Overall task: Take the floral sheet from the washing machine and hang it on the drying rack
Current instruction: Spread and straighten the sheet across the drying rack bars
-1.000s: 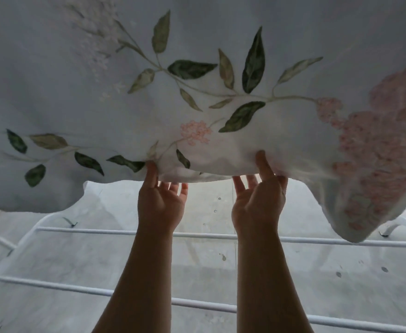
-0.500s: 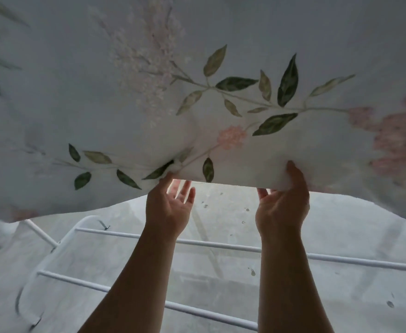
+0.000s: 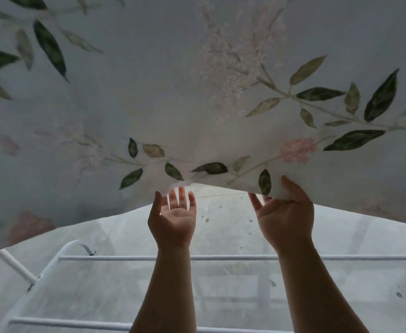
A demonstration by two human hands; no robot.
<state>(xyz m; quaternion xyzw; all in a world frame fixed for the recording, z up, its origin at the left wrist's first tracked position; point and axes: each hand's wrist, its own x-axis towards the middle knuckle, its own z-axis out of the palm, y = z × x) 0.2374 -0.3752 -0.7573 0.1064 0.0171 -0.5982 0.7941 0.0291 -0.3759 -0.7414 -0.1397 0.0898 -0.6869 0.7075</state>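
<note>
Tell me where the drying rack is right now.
In the head view, the drying rack spans the bottom of the frame, its white rails running left to right beneath the raised floral sheet.

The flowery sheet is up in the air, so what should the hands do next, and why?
Probably the left hand should pinch the edge of the floral sheet: its fingers are straight, and only the right hand pinches it above the drying rack.
</note>
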